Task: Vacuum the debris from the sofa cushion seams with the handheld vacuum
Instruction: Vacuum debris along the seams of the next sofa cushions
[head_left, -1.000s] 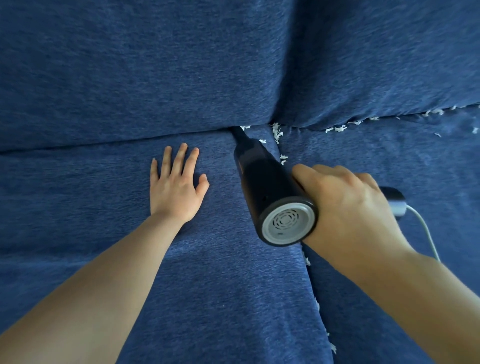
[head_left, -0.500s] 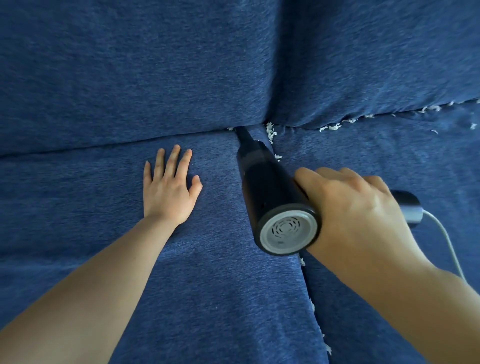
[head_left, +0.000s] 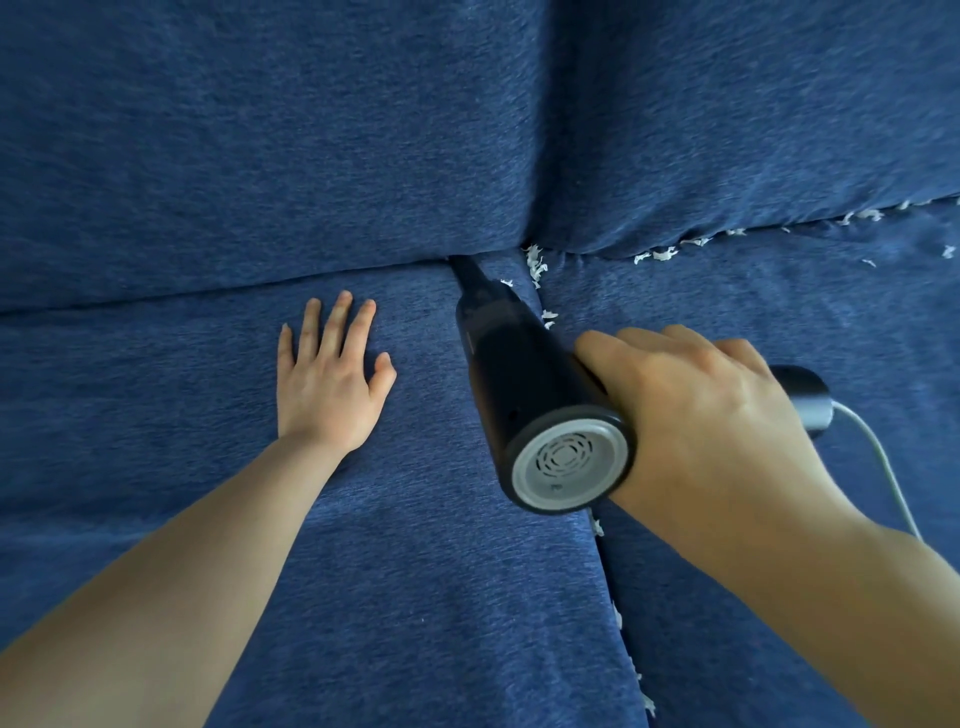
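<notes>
Fingers: those of the right hand (head_left: 696, 415) are curled round the handle of the handheld vacuum (head_left: 524, 395), gripping it; those of the left hand (head_left: 327, 384) lie straight and spread, palm down, holding nothing.
Near seam: white debris (head_left: 618, 618) still lines the gap between the two seat cushions, on the near side of the vacuum.
Vacuum: its grey vented rear end faces the camera and the dark body slopes away over the left seat cushion (head_left: 363, 571), just left of that gap.
Left hand: it presses the left seat cushion, well to the left of the vacuum.
Nozzle: the nozzle (head_left: 467, 270) is tucked in at the back seam, just left of the point where the four cushions meet.
Change: over the last second the hands and vacuum have hardly shifted against the seams, and the flakes right of the nozzle (head_left: 535, 262) look thinner, so I judge the corner is being worked now.
Left to do: the far right seam (head_left: 660, 254), well beyond the vacuum, still carries scraps.
Hidden: the nozzle mouth is buried in the seam; the handle is covered by the hand; the cord (head_left: 878, 457) passes out of sight behind the right forearm.
</notes>
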